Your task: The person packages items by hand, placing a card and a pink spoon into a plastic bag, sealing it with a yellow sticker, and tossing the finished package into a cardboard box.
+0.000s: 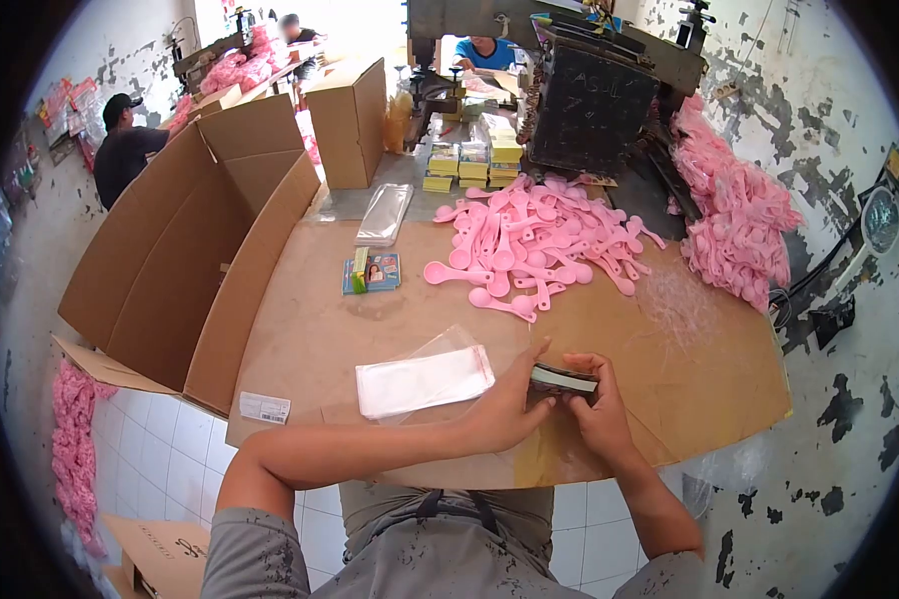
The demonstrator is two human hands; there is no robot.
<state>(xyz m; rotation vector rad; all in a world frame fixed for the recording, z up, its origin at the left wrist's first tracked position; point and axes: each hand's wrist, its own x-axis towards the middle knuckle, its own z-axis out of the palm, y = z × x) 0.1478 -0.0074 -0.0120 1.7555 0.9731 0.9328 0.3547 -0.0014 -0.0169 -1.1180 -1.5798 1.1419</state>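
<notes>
Both my hands meet over the near edge of a cardboard-covered table (320, 329). My left hand (504, 404) and my right hand (597, 404) together hold a thin stack of printed cards (561, 378) between the fingers. A flat pile of clear plastic bags (425, 380) lies just left of my left hand. A heap of pink plastic spoons (539, 235) is spread across the far middle of the table.
A small printed card packet (372, 271) lies left of the spoons. Stacks of yellow-green packets (474, 160) stand before a dark machine (594, 105). A large open carton (185, 245) stands at the left, pink spoon bundles (734, 220) at the right. Other people work at the back.
</notes>
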